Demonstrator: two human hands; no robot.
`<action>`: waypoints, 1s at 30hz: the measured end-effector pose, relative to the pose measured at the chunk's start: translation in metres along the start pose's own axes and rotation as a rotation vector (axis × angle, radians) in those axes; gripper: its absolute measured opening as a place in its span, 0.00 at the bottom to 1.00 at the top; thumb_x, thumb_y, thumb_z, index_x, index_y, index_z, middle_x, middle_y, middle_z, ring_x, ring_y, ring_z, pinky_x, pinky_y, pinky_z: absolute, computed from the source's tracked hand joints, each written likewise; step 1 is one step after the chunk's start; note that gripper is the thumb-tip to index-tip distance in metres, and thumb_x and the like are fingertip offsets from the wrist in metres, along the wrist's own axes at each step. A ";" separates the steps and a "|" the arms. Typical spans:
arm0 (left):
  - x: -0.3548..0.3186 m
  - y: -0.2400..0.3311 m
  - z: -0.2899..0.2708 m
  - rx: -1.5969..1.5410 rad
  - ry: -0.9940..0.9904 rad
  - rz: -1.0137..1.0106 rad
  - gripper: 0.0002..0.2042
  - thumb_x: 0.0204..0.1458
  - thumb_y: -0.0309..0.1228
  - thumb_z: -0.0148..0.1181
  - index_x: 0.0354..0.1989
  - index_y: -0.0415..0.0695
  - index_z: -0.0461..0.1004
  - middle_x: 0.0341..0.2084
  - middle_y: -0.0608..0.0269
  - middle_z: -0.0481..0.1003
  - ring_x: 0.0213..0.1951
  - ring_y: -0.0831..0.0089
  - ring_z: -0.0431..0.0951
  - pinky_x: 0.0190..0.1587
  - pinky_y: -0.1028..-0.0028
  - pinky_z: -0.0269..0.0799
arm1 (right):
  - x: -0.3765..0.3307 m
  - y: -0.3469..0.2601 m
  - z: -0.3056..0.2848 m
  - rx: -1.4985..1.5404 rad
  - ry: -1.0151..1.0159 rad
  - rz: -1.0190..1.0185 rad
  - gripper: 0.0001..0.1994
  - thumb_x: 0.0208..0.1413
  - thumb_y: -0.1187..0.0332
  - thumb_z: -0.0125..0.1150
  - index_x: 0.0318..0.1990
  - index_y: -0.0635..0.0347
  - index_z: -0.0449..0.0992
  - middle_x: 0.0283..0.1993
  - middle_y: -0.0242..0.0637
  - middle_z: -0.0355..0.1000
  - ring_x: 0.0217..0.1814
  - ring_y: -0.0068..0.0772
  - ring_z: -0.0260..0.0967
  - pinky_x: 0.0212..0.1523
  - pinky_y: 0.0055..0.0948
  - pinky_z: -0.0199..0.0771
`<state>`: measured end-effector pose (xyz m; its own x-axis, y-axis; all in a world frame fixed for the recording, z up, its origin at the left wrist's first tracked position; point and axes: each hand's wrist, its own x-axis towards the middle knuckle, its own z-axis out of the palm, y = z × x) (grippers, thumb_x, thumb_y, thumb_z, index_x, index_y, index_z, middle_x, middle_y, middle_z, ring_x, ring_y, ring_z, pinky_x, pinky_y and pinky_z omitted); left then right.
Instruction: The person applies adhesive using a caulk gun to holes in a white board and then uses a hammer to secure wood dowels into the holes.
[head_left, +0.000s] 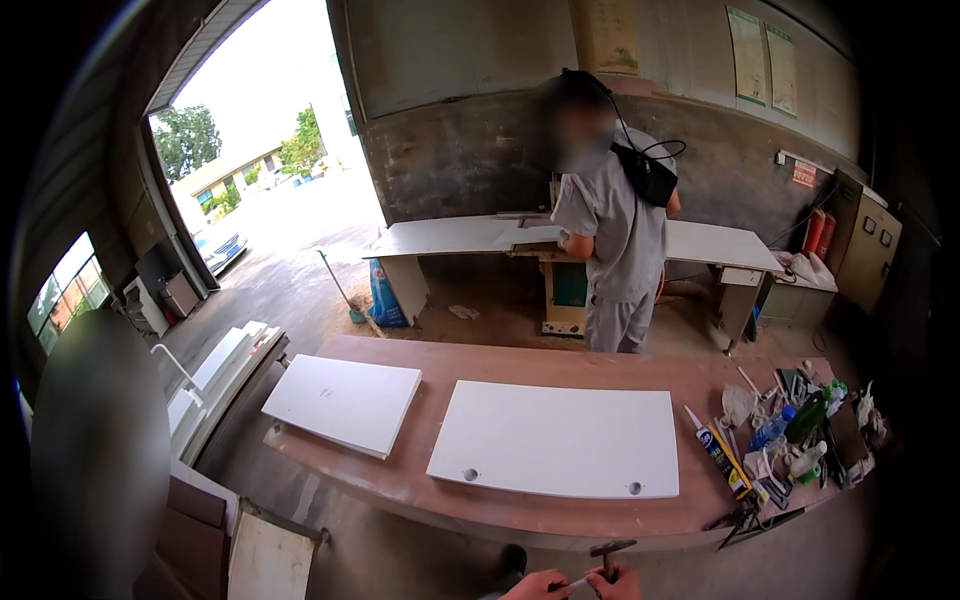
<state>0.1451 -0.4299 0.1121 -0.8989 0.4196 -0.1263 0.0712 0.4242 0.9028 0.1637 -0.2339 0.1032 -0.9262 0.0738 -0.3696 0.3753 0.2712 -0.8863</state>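
At the lower edge, my right hand (620, 584) is closed around the handle of a hammer (612, 548), its dark head pointing up. Beside it, my left hand (536, 585) has its fingers closed on a small pale piece (578, 583), too small to name, that reaches toward the right hand. Both hands are just off the near edge of a brown workbench (570, 518). On the bench lies a white panel (560, 435) with two round holes along its near side. Left of it, some white panels (345, 400) lie stacked.
Tools, bottles and a sealant tube (718, 450) crowd the bench's right end. Beyond stands a person in grey (625, 240) at a saw table (450, 236). A blurred shape (100, 450) fills the left side, near a cart of white boards (215, 370).
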 end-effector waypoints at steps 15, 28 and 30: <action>0.016 -0.019 -0.022 -0.075 -0.008 -0.191 0.12 0.50 0.37 0.61 0.29 0.39 0.77 0.27 0.49 0.75 0.31 0.60 0.77 0.35 0.62 0.71 | -0.039 0.102 -0.013 0.123 -0.004 0.383 0.17 0.61 0.55 0.53 0.46 0.58 0.75 0.25 0.33 0.71 0.27 0.27 0.69 0.31 0.31 0.71; 0.071 -0.037 -0.079 -0.117 -0.081 -0.124 0.08 0.53 0.29 0.62 0.32 0.36 0.75 0.25 0.62 0.70 0.26 0.75 0.71 0.31 0.75 0.67 | 0.037 -0.036 -0.027 0.304 0.062 0.020 0.16 0.65 0.61 0.51 0.48 0.67 0.73 0.21 0.27 0.64 0.21 0.16 0.58 0.23 0.18 0.61; 0.086 -0.036 -0.085 -0.102 -0.109 -0.120 0.07 0.53 0.30 0.62 0.32 0.38 0.75 0.26 0.57 0.71 0.27 0.65 0.73 0.31 0.70 0.68 | 0.041 -0.016 -0.032 0.246 0.087 0.069 0.17 0.65 0.59 0.51 0.47 0.68 0.73 0.20 0.27 0.64 0.21 0.16 0.59 0.23 0.18 0.60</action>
<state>0.0285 -0.4769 0.1032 -0.8455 0.4581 -0.2745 -0.0829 0.3952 0.9148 0.1190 -0.2041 0.1108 -0.8938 0.1694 -0.4152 0.4245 0.0217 -0.9051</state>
